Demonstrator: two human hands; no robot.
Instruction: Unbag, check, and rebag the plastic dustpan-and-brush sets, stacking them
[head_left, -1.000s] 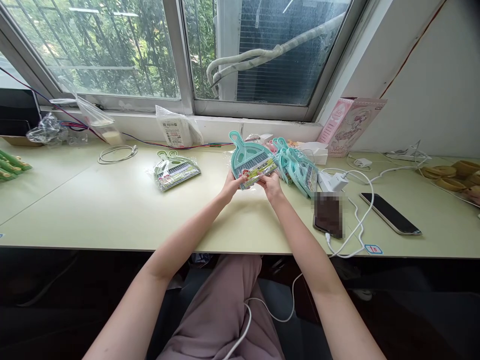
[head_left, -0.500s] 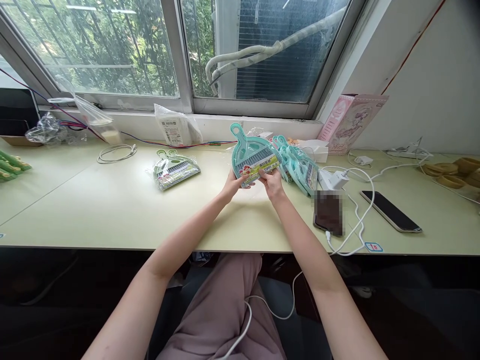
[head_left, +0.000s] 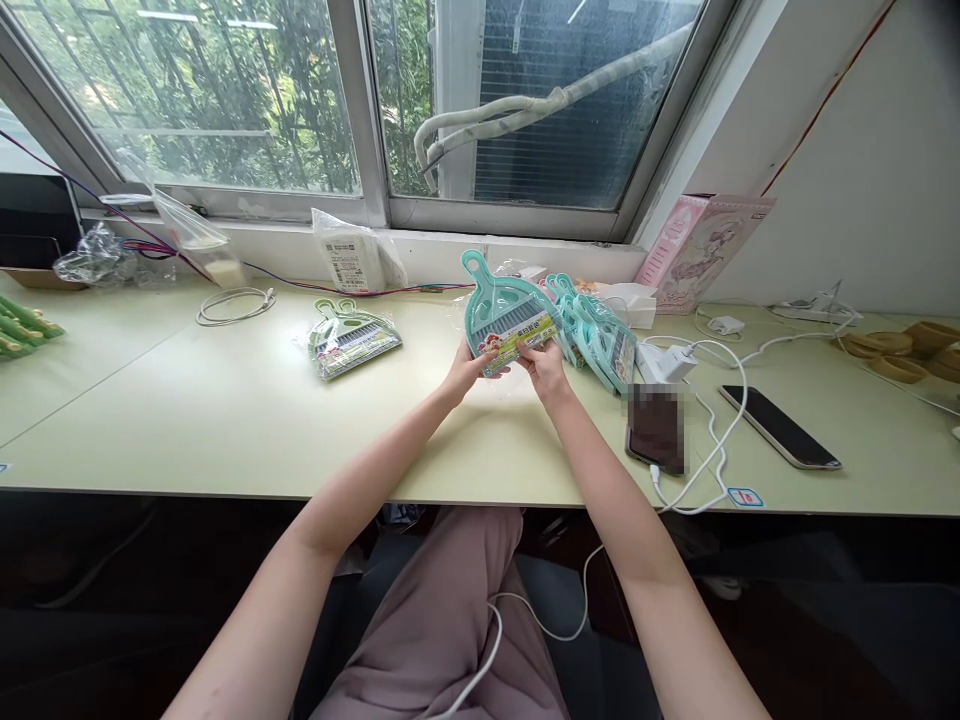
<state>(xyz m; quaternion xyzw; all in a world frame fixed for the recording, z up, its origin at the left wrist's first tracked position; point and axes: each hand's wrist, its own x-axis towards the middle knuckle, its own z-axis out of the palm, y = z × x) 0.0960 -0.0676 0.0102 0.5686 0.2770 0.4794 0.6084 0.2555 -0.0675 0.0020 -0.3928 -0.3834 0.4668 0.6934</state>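
Observation:
Both hands hold a teal dustpan and brush set (head_left: 495,293) in clear wrapping, tilted up above the table with its handle pointing away from me. My left hand (head_left: 466,372) grips its lower left edge, thumb on the front. My right hand (head_left: 546,368) pinches the lower right edge, thumb over the yellow label. The fingers behind the set are mostly hidden. To the right lies a pile of similar teal dustpan sets (head_left: 604,335), close to my right hand. Off to the left, wrapped green dustpan sets (head_left: 352,340) lie stacked on the table.
A phone (head_left: 656,430) with a white cable and charger (head_left: 675,360) lies right of my right forearm. Further right are another phone (head_left: 780,425) and tan ring-like pieces (head_left: 896,350). A pink box (head_left: 697,250) stands by the wall. A coiled cable (head_left: 234,306) lies left.
The view has shifted very slightly. Both hands keep the same grip on the teal dustpan set, and nothing else has visibly moved.

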